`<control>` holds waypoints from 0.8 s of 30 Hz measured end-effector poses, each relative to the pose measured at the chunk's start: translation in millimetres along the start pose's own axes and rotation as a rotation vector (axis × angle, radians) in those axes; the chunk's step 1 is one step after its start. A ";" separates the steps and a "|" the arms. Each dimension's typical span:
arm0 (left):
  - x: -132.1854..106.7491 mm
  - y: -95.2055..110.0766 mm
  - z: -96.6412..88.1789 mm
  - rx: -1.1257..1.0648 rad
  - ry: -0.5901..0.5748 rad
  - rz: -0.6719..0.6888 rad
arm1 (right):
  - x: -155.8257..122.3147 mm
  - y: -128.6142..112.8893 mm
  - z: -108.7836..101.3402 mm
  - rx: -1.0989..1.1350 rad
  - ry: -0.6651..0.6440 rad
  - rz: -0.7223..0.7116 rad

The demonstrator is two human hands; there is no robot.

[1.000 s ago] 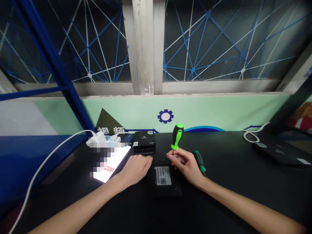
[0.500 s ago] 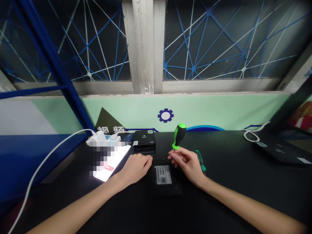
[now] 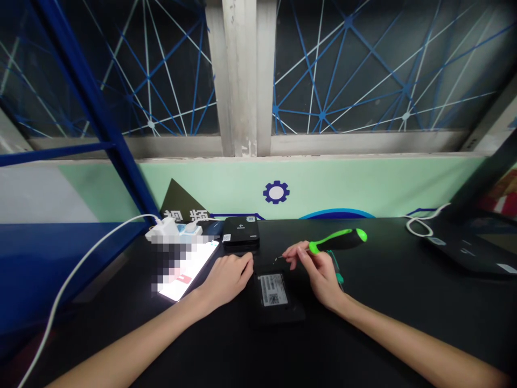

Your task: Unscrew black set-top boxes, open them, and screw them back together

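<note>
A flat black box [image 3: 297,313] with a white printed label lies on the dark table. My left hand [image 3: 229,277] is closed at its upper left edge, thumb and index finger against the corner; the other fingertips are hidden. My right hand [image 3: 321,272] grips a screwdriver [image 3: 339,241] with a green and black handle by its front part. The screwdriver is tilted almost level, handle to the right and shaft towards the upper edge of the box. A tiny shiny bit shows at the tip, too small to make out.
A lit phone [image 3: 194,269] lies left of my left hand. Behind stand a second black box [image 3: 241,231] and a white power strip with plugs [image 3: 167,230]. A green object [image 3: 338,272] sits partly hidden behind my right hand. A black device [image 3: 468,250] with a white cable is at right.
The screwdriver has swung from upright to nearly level, its handle tipping right. Its tip has come up into sight above the box. My left hand stays at the same edge.
</note>
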State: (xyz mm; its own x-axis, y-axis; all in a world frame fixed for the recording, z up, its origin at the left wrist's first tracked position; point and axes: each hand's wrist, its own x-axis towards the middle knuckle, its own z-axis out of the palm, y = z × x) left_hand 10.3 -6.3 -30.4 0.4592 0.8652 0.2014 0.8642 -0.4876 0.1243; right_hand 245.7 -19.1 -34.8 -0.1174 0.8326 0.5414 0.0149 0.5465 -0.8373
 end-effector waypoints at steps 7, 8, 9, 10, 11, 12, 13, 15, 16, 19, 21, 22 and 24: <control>0.0 -0.4 1.7 0.005 0.018 0.003 | -0.7 0.8 -1.1 -0.006 -0.090 0.057; 0.0 -0.1 1.1 0.000 0.016 -0.003 | -0.6 0.5 -2.1 -0.013 -0.108 0.064; -0.1 0.3 0.3 -0.011 0.018 -0.012 | -0.4 -0.3 -3.3 -0.020 -0.134 0.072; -0.1 0.7 -0.6 -0.030 0.024 -0.025 | -0.1 -1.5 -4.6 -0.026 -0.165 0.077; -0.2 1.1 -1.4 -0.057 0.033 -0.036 | 0.3 -2.9 -5.9 -0.027 -0.198 0.078; -0.2 1.3 -2.1 -0.088 0.045 -0.045 | 0.6 -4.4 -6.9 -0.022 -0.225 0.076; -0.3 1.5 -2.8 -0.122 0.055 -0.050 | 0.9 -5.7 -7.8 -0.015 -0.244 0.069; -0.5 1.8 -3.5 -0.182 0.066 -0.049 | 1.3 -7.3 -8.4 -0.014 -0.253 0.049; -0.6 2.0 -3.6 -0.208 0.068 -0.042 | 1.6 -7.6 -8.4 -0.025 -0.250 0.041; -1.0 2.4 -3.1 -0.279 0.075 0.003 | 2.5 -6.8 -7.9 -0.078 -0.229 0.006; -1.3 2.4 -2.3 -0.304 0.080 0.047 | 3.3 -5.9 -7.8 -0.091 -0.202 -0.024; -1.5 2.3 -1.9 -0.307 0.082 0.064 | 3.6 -5.5 -7.9 -0.089 -0.194 -0.038; -1.9 1.8 -1.5 -0.307 0.078 0.085 | 3.7 -4.5 -8.4 -0.077 -0.192 -0.051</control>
State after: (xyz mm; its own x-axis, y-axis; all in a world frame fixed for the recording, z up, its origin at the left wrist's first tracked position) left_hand 10.6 -8.9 -29.1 0.4998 0.8140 0.2960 0.7154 -0.5806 0.3888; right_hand 253.6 -17.7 -28.5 -0.3073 0.7749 0.5523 0.0793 0.5992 -0.7966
